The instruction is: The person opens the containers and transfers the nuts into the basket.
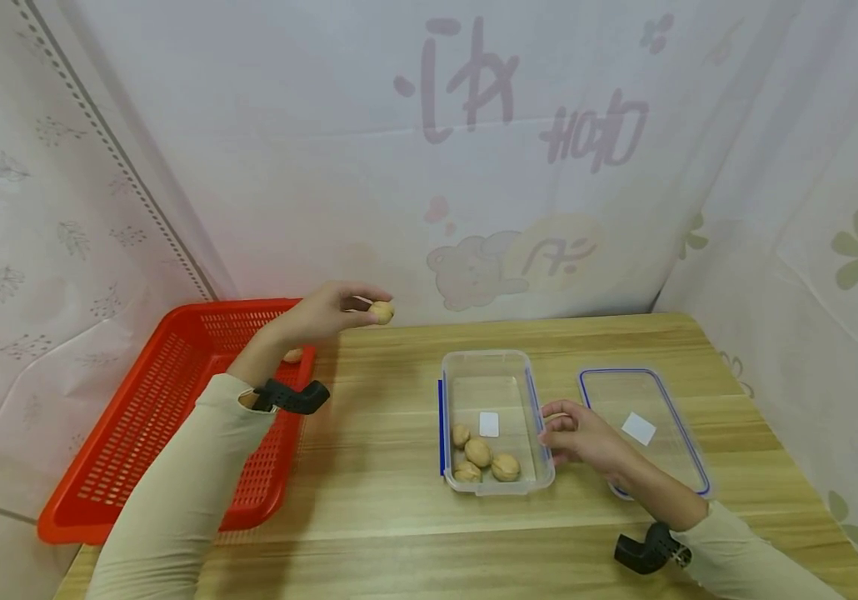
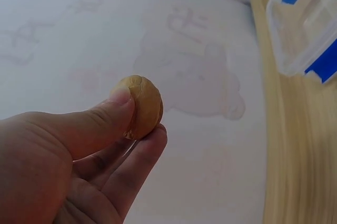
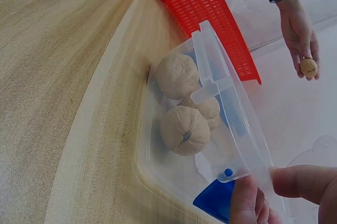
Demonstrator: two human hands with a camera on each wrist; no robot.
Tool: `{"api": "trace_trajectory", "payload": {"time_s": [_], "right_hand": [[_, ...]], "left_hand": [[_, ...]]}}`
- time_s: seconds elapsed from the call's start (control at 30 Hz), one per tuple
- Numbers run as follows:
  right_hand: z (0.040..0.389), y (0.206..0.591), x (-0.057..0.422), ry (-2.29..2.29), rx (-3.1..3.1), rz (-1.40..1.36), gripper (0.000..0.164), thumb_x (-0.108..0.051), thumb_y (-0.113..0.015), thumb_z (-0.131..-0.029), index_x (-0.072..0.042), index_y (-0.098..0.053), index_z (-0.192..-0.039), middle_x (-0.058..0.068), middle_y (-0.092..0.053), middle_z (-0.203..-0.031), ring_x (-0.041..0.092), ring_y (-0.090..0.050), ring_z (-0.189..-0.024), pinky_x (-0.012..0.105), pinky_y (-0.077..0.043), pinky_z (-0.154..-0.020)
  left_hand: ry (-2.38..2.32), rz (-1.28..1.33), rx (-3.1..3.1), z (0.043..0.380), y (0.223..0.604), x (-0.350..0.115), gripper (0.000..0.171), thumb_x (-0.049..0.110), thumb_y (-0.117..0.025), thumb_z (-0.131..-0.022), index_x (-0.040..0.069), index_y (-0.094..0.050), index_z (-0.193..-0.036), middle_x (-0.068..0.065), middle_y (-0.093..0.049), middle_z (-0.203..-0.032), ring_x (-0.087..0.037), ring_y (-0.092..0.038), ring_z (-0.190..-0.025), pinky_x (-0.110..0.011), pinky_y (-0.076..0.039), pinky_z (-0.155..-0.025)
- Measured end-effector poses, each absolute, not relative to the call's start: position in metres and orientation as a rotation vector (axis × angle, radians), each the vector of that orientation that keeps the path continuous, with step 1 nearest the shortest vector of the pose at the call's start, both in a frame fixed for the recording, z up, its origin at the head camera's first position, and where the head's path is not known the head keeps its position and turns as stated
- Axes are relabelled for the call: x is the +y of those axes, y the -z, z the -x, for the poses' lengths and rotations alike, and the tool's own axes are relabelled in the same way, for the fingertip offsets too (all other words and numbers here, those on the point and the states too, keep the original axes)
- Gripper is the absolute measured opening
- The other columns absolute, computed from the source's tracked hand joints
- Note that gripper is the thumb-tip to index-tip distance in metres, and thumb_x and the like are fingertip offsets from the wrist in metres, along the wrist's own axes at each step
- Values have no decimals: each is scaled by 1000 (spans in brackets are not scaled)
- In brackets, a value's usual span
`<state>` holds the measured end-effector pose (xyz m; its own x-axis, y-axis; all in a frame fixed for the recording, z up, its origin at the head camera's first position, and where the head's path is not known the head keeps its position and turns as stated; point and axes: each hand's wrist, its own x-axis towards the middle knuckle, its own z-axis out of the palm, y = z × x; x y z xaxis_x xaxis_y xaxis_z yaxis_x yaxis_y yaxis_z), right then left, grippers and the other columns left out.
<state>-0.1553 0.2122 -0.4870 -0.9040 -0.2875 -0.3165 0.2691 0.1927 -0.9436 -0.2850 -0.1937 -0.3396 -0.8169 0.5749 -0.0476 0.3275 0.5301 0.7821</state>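
Between thumb and fingertips, my left hand (image 1: 333,310) pinches a walnut (image 1: 381,312), held up in the air just past the red basket's right rim. The tan, ridged nut (image 2: 143,107) shows clearly in the left wrist view. My right hand (image 1: 581,437) grips the right side wall of a clear plastic container (image 1: 498,487), thumb and fingers on either side of its rim in the right wrist view. Several walnuts (image 1: 477,452) lie in the container's near end, with a white label (image 1: 489,424) beyond them.
A red perforated basket (image 1: 167,400) stands on the left, with a walnut (image 1: 292,356) visible by its right wall. Right of the container lies a clear lid (image 1: 650,400) with a blue seal. The wooden table (image 1: 384,508) meets a printed curtain (image 1: 309,167) at the back.
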Motion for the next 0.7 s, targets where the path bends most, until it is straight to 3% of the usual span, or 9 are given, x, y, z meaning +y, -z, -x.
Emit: {"api": "trace_trajectory", "payload": {"time_s": [0.3, 0.53, 0.7], "right_hand": [[155, 486, 211, 1753, 2053, 6, 49, -4, -66, -96, 9, -40, -136, 8, -62, -98, 21, -63, -90, 32, -59, -72], [154, 485, 211, 1748, 2055, 10, 50, -5, -66, -96, 9, -40, -137, 8, -62, -99, 21, -63, -90, 33, -60, -73], [155, 486, 211, 1748, 2058, 6, 50, -4, -66, -96, 9, -40, -136, 8, -62, -99, 21, -63, -90, 33, -60, -73]], "left_hand": [[-1236, -669, 2513, 281, 335, -233, 43, 15, -64, -102, 4, -56, -143, -17, -59, -141, -33, -57, -130, -47, -49, -105], [-1241, -560, 2571, 276, 339, -263, 47, 24, -67, -101, 7, -57, -143, -13, -53, -148, -36, -48, -138, -53, -39, -112], [-1243, -460, 2611, 272, 345, -284, 52, 32, -67, -101, 10, -55, -146, -11, -53, -148, -33, -50, -135, -49, -41, -109]]}}
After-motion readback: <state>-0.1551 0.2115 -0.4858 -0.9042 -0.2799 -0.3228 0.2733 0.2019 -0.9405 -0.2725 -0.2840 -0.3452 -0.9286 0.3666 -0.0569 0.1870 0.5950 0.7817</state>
